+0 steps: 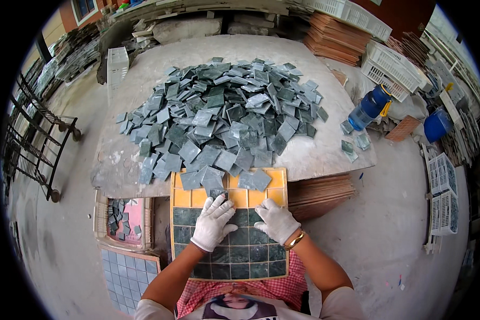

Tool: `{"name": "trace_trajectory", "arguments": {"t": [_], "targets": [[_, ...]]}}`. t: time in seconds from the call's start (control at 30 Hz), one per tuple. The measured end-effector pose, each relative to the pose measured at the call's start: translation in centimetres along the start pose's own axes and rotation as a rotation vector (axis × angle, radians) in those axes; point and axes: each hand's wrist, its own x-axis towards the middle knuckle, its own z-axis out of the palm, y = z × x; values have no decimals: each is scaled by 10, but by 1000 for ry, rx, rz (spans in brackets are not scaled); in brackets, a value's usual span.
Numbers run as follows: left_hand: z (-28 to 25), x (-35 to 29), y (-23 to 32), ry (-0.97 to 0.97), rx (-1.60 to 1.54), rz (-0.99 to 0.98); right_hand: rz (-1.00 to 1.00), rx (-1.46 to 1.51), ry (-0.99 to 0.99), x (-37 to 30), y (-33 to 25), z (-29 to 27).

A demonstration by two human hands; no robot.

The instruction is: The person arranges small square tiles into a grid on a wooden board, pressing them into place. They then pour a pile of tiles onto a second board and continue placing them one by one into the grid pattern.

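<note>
A yellow grid tray [241, 198] lies in front of me, its lower rows filled with dark green square stone tiles [248, 236]. My left hand [213, 224], in a white glove, rests over the tray with fingers stretched forward. Its fingertips touch a dark tile [217, 192] in the yellow rows. My right hand [278, 221], also gloved, lies on the tray's right side, thumb and fingers apart against the top filled row. Loose grey tiles [256, 180] overlap the tray's far edge, spilling from a large heap of tiles [213, 117] on the table.
The pale table [314, 154] extends beyond the tray. A blue water bottle [369, 108] stands at its right. Reddish boards [322, 194] are stacked underneath. A crate [98, 218] with loose tiles and a finished tile panel [128, 274] sit left. A metal rack [42, 144] stands farther left.
</note>
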Motion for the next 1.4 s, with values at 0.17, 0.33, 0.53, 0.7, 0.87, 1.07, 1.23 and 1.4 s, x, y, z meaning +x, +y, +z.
{"name": "trace_trajectory", "arguments": {"t": [0.17, 0.33, 0.53, 0.7, 0.87, 1.07, 1.23, 1.4], "targets": [[-10, 10, 33, 11, 72, -172, 25, -33, -52, 1, -9, -19], [-5, 54, 27, 183, 74, -54, 120, -5, 367, 33, 10, -23], [-15, 104, 4, -32, 177, 28, 21, -123, 313, 54, 26, -18], [-7, 108, -7, -89, 372, 123, -18, 171, 474, 31, 45, -31], [-11, 112, -7, -17, 316, 85, -179, 332, 187, -4, 64, -30], [-9, 115, -1, 113, -341, -83, -21, 173, 246, -18, 52, -12], [8, 117, 8, 83, -437, -112, 148, 73, 195, -29, 28, -7], [30, 122, 11, 19, -463, -65, 103, 129, 271, -37, 26, -6]]}}
